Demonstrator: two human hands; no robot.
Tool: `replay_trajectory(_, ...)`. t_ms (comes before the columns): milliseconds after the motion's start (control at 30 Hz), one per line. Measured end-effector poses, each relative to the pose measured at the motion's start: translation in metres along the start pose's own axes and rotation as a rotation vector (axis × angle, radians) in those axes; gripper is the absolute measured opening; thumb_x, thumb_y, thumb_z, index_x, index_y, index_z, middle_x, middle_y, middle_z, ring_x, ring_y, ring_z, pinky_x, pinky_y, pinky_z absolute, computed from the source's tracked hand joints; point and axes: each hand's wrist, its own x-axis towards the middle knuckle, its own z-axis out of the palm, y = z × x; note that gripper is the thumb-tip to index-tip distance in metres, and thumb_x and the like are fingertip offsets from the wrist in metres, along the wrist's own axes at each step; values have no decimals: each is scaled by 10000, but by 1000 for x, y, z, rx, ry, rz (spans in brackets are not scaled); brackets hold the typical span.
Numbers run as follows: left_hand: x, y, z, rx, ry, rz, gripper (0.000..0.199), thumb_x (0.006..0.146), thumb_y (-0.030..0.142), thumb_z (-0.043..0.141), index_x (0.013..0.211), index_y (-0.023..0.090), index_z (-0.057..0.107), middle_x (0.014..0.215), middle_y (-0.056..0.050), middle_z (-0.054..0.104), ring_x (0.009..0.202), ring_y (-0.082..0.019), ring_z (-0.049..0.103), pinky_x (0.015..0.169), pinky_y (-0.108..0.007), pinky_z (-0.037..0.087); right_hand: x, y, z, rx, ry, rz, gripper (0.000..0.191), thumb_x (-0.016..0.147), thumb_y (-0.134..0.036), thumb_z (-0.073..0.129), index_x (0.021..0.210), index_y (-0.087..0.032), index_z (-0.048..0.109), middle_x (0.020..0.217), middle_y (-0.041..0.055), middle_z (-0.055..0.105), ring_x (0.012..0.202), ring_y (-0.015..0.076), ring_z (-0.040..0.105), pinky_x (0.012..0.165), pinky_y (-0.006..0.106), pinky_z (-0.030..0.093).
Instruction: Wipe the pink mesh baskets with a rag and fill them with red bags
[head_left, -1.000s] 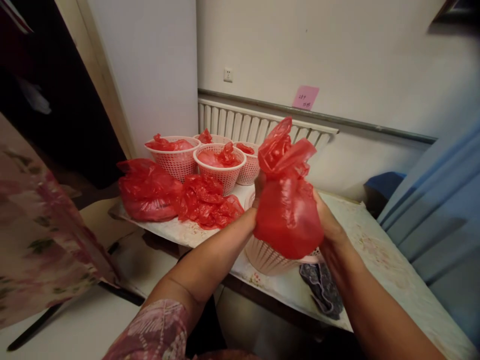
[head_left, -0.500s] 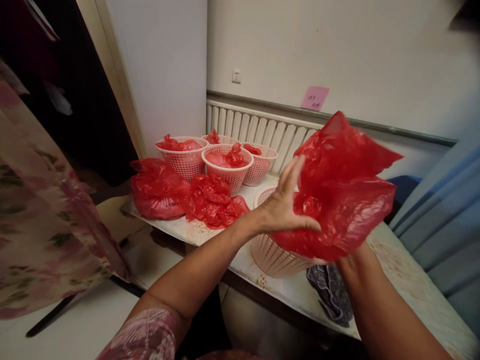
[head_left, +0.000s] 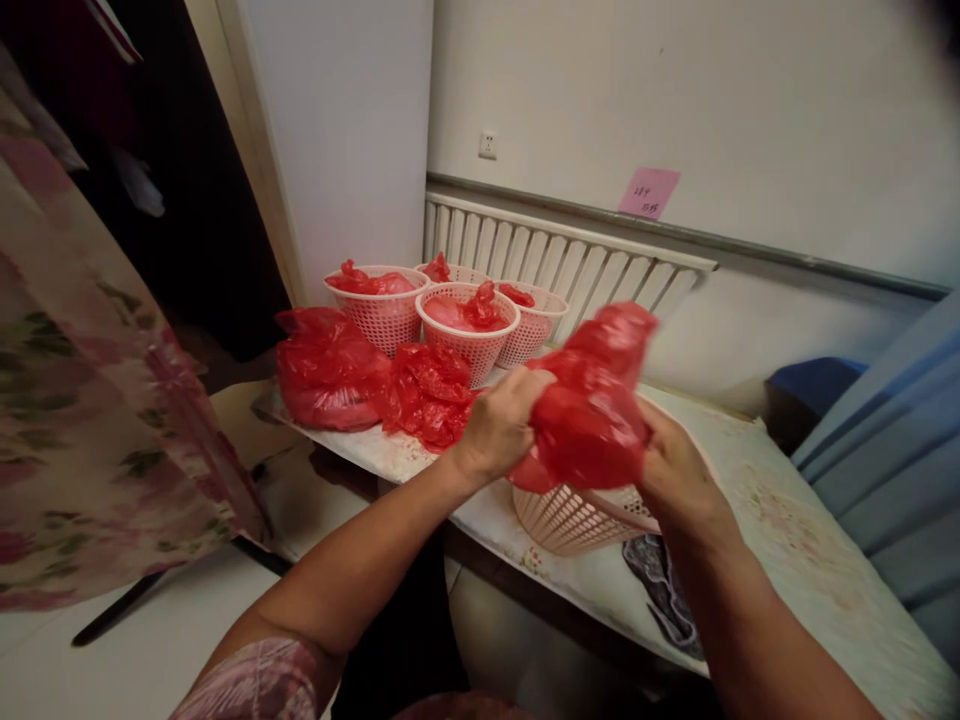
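A red plastic bag [head_left: 589,420], bunched up and slightly blurred, is held between my two hands. My left hand [head_left: 504,422] is closed on its left side, and my right hand [head_left: 679,465] grips its right side. Right below the bag stands a large pale pink basket [head_left: 574,522] with slatted walls, its opening mostly hidden by the bag and hands. Loose crumpled red plastic [head_left: 427,395] lies left of my left hand. Farther left sits a full red bag [head_left: 330,375].
Several pink baskets [head_left: 469,345] holding red bags stand at the back of the table [head_left: 795,510], near a white radiator [head_left: 600,275]. A dark grey cloth [head_left: 664,590] lies at the front edge. Blue curtain [head_left: 885,440] hangs right; floral fabric [head_left: 97,400] hangs left.
The spread, puffed-out bag is now gathered smaller and lower between my hands. My left hand has closed on it and moved left; my right hand now shows at its right side.
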Motion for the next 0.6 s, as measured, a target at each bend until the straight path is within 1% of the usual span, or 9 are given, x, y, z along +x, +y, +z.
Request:
replay_trajectory(67, -10, -27, -14, 62, 146, -123, 292, 811, 117, 483, 1080, 213, 541, 1021, -47, 581, 967, -182, 574, 858, -291, 489, -11, -13, 3, -30, 67, -5, 298, 805, -270, 669, 1097, -220, 638, 1079, 42, 674, 977, 187, 630, 857, 326, 525)
replay_trajectory(133, -20, -59, -26, 170, 242, -243, 247, 788, 110, 500, 1010, 208, 547, 979, -43, 573, 948, -188, 562, 848, -295, 481, -27, -22, 10, -68, 137, -22, 239, 820, -252, 641, 1058, -236, 647, 988, 43, 694, 867, 159, 657, 773, 289, 543)
replay_trajectory(167, -25, -76, -31, 233, 259, -299, 243, 790, 106, 488, 1003, 210, 544, 975, -44, 569, 956, -194, 555, 856, -302, 476, -36, -24, 15, -83, 141, -33, 205, 832, -247, 624, 1035, -240, 650, 937, 39, 698, 804, 146, 660, 726, 272, 543)
replay_trajectory(233, -35, -112, -37, 348, 258, -394, 254, 794, 101, 462, 1016, 199, 540, 1003, -57, 565, 981, -208, 543, 879, -317, 466, -53, -21, 31, -95, 41, -49, 156, 850, -228, 595, 994, -241, 654, 842, 20, 693, 707, 125, 650, 663, 243, 528)
replay_trajectory(300, -43, -146, -37, 447, 230, -478, 327, 778, 69, 432, 1069, 176, 533, 1054, -81, 556, 1009, -218, 536, 894, -320, 458, -66, -8, 53, -80, -153, -38, 141, 857, -198, 570, 961, -234, 658, 787, 1, 684, 652, 106, 637, 648, 226, 509)
replay_trajectory(367, -48, -175, -33, 531, 190, -555, 389, 763, 49, 414, 1121, 154, 522, 1084, -99, 548, 1032, -225, 533, 906, -318, 452, -73, 13, 78, -46, -360, 34, 148, 847, -173, 554, 937, -218, 663, 770, -8, 681, 626, 93, 630, 640, 214, 492)
replay_trajectory(400, -50, -187, -29, 561, 169, -584, 410, 757, 43, 411, 1140, 144, 515, 1096, -105, 544, 1043, -226, 532, 912, -313, 449, -75, 25, 90, -29, -437, 94, 155, 839, -168, 550, 932, -209, 667, 772, -8, 681, 621, 90, 627, 634, 208, 485)
replay_trajectory(467, -51, -207, -18, 605, 115, -630, 430, 754, 37, 409, 1162, 134, 505, 1120, -113, 536, 1065, -227, 529, 922, -302, 443, -76, 50, 111, -10, -516, 223, 169, 817, -164, 547, 921, -191, 678, 757, -9, 672, 613, 88, 613, 613, 198, 470)
replay_trajectory(600, -48, -237, 8, 666, -80, -747, 406, 804, 50, 389, 1183, 151, 494, 1178, -113, 527, 1113, -225, 514, 938, -296, 433, -72, 91, 137, -26, -523, 373, 208, 773, -147, 518, 889, -175, 688, 725, -8, 645, 631, 97, 583, 592, 189, 446)
